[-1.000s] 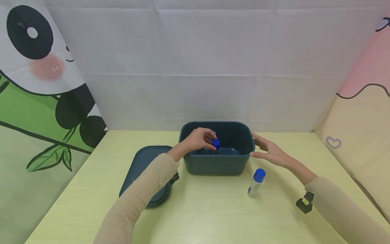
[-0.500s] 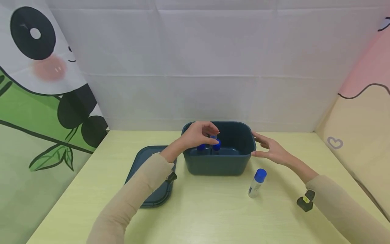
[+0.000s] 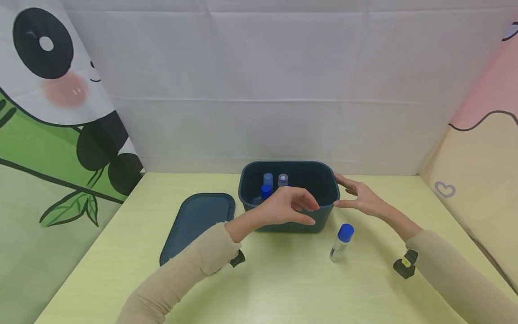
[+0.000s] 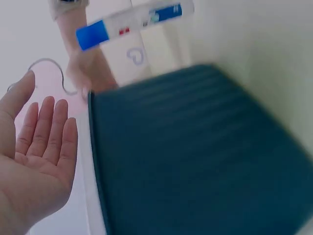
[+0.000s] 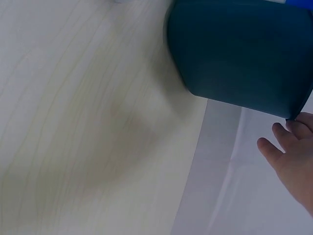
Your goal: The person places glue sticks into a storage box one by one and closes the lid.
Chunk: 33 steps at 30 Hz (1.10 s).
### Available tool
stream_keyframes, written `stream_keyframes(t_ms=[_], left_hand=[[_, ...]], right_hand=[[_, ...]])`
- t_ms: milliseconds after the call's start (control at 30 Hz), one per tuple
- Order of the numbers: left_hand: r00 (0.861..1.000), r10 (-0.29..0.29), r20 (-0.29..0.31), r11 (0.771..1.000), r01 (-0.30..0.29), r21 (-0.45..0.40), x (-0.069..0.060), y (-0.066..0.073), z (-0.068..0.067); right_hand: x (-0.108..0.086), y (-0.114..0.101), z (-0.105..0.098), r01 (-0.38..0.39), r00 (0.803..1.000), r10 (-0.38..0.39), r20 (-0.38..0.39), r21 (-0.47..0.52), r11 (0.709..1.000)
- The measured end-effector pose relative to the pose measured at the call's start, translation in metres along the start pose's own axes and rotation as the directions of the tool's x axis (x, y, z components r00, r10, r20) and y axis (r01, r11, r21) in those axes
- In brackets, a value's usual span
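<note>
In the head view my left hand (image 3: 285, 209) hangs in front of the dark blue bin (image 3: 309, 171), palm inward and fingers loosely bent, holding nothing. The left wrist view also shows this hand (image 4: 44, 161) with its palm bare. My right hand (image 3: 362, 198) is at the bin's right end, fingertips touching the rim with the fingers relaxed. Inside the bin's left half stand blue-capped tubes (image 3: 266, 191), partly hidden by my left hand. Another white tube (image 3: 339, 245) with a blue cap, like a glue stick, stands upright on the table, below my right hand.
A dark blue lid (image 3: 202, 216) lies flat on the table (image 3: 279, 279), left of the bin and partly under my left forearm. A white cloth wall (image 3: 279, 112) rises behind the bin. Printed cloth panels flank the table on both sides.
My left hand has let go of a blue-capped tube inside the bin and has come out over the front rim, toward me and rightward. The right hand has stayed at the rim.
</note>
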<state>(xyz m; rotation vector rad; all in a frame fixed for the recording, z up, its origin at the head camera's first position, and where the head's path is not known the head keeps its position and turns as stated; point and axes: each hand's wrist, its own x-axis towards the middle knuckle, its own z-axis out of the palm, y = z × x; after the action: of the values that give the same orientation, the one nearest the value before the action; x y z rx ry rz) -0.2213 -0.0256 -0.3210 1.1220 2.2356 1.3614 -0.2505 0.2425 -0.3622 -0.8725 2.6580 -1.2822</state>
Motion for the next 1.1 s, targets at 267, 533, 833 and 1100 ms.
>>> stream_keyframes(t_ms=[267,533,833,1100], left_hand=[[1.0,0.004,-0.026,1.0,-0.005,-0.013,0.002,-0.013,0.047],[0.996,-0.01,-0.091,0.999,0.006,-0.047,0.012,-0.024,0.077],[0.988,-0.003,-0.153,0.996,-0.01,-0.086,0.025,-0.028,0.093],[0.981,-0.003,-0.196,0.993,-0.02,-0.114,0.031,-0.028,0.104]], right_hand=[[0.0,-0.001,-0.002,-0.006,1.0,0.006,0.003,-0.016,1.0],[0.0,-0.001,0.0,-0.002,1.0,0.002,-0.003,-0.022,1.0],[-0.001,0.002,-0.001,0.016,1.0,-0.016,-0.012,-0.019,1.0],[-0.001,0.001,0.0,0.019,1.0,-0.019,0.001,0.005,1.0]])
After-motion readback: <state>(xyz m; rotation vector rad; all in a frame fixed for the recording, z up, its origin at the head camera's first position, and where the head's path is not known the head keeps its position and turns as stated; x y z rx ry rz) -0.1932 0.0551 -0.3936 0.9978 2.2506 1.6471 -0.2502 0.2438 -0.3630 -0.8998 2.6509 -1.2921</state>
